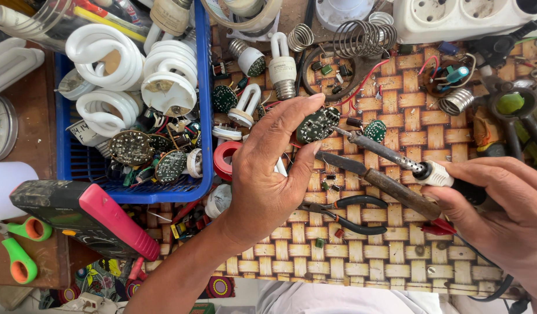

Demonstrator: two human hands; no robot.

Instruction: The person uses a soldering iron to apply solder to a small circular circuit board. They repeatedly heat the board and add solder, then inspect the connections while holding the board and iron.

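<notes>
Board: a small round green circuit board [317, 124], pinched between the thumb and fingertips of the left hand [268, 168], held up over the woven mat [361, 256] near the middle of the bench.
Left hand: clasped on the board's edge, palm toward the camera, forearm coming in from the lower left.
Iron: a soldering iron [396, 160] with a white collar and dark handle, its tip touching or just at the board's right edge; which, I cannot tell.
Right hand: right hand [501, 209] wrapped around the iron's handle, entering from the lower right, the cord trailing below it.
Blade: a rusty flat tool [379, 180] lies just under the iron, pointing toward the board.
Pliers: dark-handled pliers [344, 212] rest on the mat below the blade.
Basket: a blue basket [204, 116] to the left holds white spiral lamps [105, 58] and more round boards.
Loose lamps: a few lamp bases [283, 67] and U-shaped tubes lie between the basket and the board.
Tape: a red roll [225, 160] sits partly behind the left hand.
Meter: a dark meter with a pink edge [88, 215] lies at the lower left, beside green-handled scissors [21, 250].
Strip: a white power strip [460, 17] at the top right.
</notes>
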